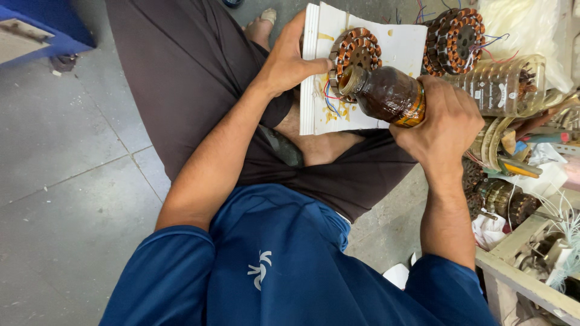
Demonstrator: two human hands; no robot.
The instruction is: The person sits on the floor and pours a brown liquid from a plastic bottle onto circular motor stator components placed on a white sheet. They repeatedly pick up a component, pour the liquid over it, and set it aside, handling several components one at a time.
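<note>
The right hand [444, 118] grips a brown bottle [386, 93], tilted with its mouth at a copper-wound motor coil [355, 51]; the left hand [290, 60] clasps the stained white board [399, 42] under the coil, on the lap.

Bright even light, soft shadows, sharp focus.

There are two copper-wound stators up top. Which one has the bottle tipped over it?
The stator on the white board, steadied by the left hand; the dark bottle mouth points at it. The other stator sits untouched further right.
</note>
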